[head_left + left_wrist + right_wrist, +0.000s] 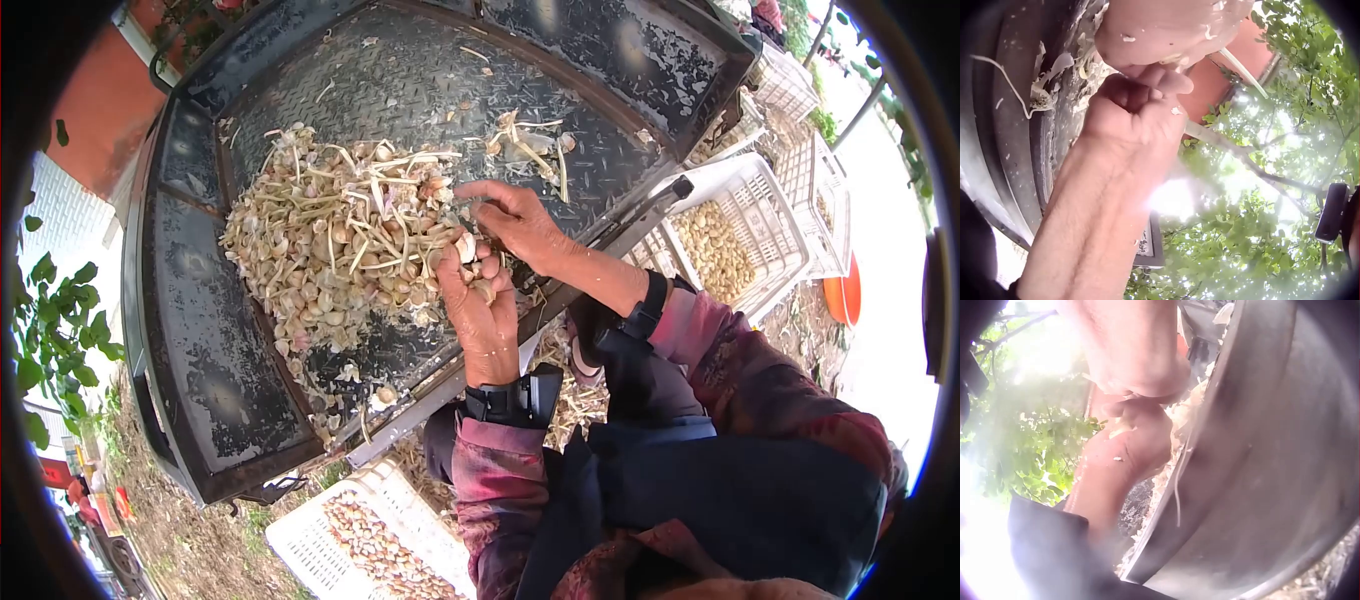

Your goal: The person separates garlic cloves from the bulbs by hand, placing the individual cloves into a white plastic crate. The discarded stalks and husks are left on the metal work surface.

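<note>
The left hand grasps garlic cloves in curled fingers; the right hand meets it, though its grip is too obscured to tell. The 2 hands seem to be splitting cloves; next probably calls for thumb pressure to part them. Around lies the garlic pile in the metal bed, white crate outside.
</note>
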`<state>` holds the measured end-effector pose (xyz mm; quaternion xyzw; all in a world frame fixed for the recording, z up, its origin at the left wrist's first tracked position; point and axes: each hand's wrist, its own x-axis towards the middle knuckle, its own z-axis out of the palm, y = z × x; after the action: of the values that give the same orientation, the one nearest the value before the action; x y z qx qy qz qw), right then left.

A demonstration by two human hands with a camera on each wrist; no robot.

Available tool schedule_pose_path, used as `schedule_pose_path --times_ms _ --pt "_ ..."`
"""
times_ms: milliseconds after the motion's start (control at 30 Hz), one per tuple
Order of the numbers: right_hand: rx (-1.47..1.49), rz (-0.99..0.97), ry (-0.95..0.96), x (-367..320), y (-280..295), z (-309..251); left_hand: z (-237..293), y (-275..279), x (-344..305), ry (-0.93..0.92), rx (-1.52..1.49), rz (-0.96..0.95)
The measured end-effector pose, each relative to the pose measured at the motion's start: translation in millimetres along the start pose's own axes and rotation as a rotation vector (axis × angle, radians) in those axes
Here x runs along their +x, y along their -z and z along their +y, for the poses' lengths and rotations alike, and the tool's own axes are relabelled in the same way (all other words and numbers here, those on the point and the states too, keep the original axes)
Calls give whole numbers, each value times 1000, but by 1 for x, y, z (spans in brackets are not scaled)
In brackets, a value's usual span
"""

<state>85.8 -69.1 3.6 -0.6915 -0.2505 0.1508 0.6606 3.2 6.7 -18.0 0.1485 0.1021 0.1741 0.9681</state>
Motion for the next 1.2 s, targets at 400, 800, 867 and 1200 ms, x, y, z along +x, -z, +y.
schedule_pose_path --times_ms 400,800,867,1200 --pt "-570 -89 81 44 54 4 22 -13 -23 201 -351 -454" --pt "-737 -118 219 84 39 -19 34 -13 -35 65 -235 -589" --pt "-771 -104 253 91 40 -20 36 -13 -37 76 -196 -665" --pt "-1091 -122 286 134 53 -7 45 -78 -100 86 -247 -1135"
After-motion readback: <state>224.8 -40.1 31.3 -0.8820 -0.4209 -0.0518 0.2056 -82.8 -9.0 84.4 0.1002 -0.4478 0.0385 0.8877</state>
